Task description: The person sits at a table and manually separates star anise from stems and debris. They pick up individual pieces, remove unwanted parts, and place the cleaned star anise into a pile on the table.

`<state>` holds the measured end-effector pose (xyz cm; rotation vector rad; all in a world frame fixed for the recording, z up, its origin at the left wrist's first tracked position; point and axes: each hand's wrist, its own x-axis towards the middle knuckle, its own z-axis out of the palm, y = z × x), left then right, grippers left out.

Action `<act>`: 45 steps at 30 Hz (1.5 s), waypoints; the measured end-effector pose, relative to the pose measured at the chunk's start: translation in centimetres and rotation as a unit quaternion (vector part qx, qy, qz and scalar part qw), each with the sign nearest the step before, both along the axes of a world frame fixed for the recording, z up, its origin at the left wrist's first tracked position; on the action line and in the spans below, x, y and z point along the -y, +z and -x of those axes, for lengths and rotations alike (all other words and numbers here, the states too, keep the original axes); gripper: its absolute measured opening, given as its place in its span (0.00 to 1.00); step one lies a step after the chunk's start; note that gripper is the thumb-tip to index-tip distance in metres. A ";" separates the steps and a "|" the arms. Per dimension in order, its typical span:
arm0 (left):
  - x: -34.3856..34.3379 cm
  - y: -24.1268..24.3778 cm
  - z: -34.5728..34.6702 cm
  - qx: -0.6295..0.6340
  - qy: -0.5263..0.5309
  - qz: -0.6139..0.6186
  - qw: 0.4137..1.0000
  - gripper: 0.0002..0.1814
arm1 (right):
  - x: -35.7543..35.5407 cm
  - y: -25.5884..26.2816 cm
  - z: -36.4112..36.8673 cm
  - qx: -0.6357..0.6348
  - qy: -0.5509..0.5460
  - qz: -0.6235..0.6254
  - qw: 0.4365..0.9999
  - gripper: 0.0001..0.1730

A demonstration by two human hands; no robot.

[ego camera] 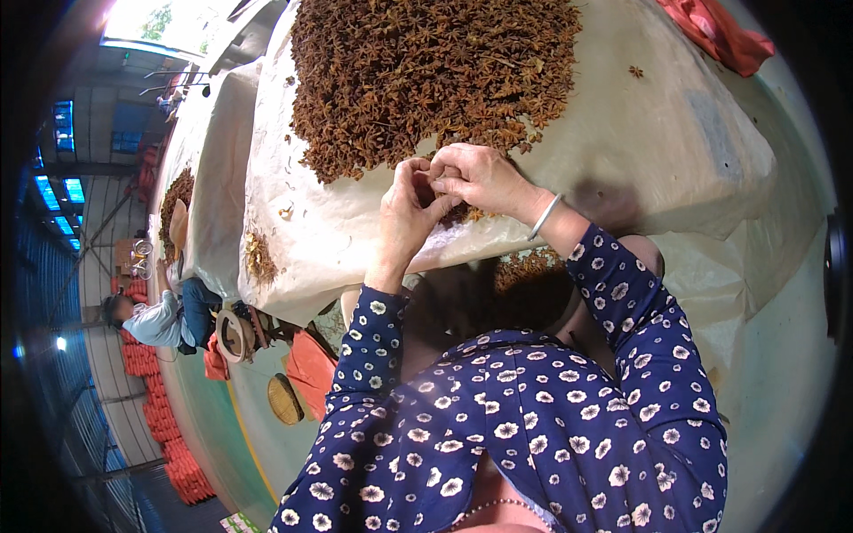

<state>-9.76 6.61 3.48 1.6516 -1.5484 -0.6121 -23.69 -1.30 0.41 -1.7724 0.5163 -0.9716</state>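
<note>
A large heap of dried star anise (433, 73) is spread over the pale plastic sheeting (640, 153) of the table before me. My left hand (408, 210) and my right hand (481, 176) meet at the table's near side, just short of the heap. Their thumbs and fingertips are pinched close together. Something dark shows between the left thumb and forefinger, but the fingers hide most of it. Beneath my hands lies a small group of star anise pieces (460, 214), partly covered by them. A silvery bangle (545, 216) circles my right wrist.
Broken bits (258, 258) lie at the table's left corner, and a single star anise (636, 71) at the right. More pieces (530, 270) are below the table edge. At left, a seated person (156, 323) works at another covered table (220, 133). A woven basket (285, 400) stands on the floor.
</note>
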 end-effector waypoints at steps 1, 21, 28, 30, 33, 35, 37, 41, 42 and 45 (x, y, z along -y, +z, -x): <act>0.0 0.4 0.0 0.011 0.000 -0.014 1.000 0.27 | 0.0 -0.1 -0.1 0.008 -0.003 0.019 1.000 0.07; -1.7 0.0 -1.2 -0.310 0.027 0.067 0.948 0.21 | -1.3 -0.6 -1.3 -0.011 -0.026 0.003 1.000 0.14; 0.2 -0.6 -4.1 -0.218 0.164 0.061 0.960 0.09 | -2.0 0.3 -0.4 0.052 0.045 -0.192 0.979 0.16; 0.5 -1.5 -5.4 -0.103 0.149 -0.018 0.983 0.11 | 0.5 -0.4 1.0 0.194 0.060 -0.392 0.897 0.14; 1.2 -2.9 -5.8 0.154 0.078 0.073 0.982 0.09 | 3.6 0.7 3.7 0.342 0.070 -0.473 0.809 0.08; 1.9 -3.2 -4.9 0.139 0.082 0.057 0.985 0.09 | 3.5 0.8 3.8 0.366 0.034 -0.504 0.781 0.07; 2.9 -1.6 -2.5 0.125 0.056 -0.008 0.990 0.09 | 3.7 0.0 4.1 0.383 0.022 -0.513 0.767 0.07; 5.0 -3.6 -1.0 0.226 -0.002 -0.036 0.973 0.14 | 4.2 -1.3 3.4 0.371 0.037 -0.535 0.758 0.06; 5.4 -4.1 -0.9 0.253 -0.001 -0.047 0.966 0.14 | 4.3 -1.3 3.4 0.361 0.054 -0.537 0.761 0.05; 5.5 -5.1 -0.8 0.248 0.015 -0.035 0.968 0.12 | 4.0 -1.0 3.1 0.297 0.045 -0.513 0.804 0.05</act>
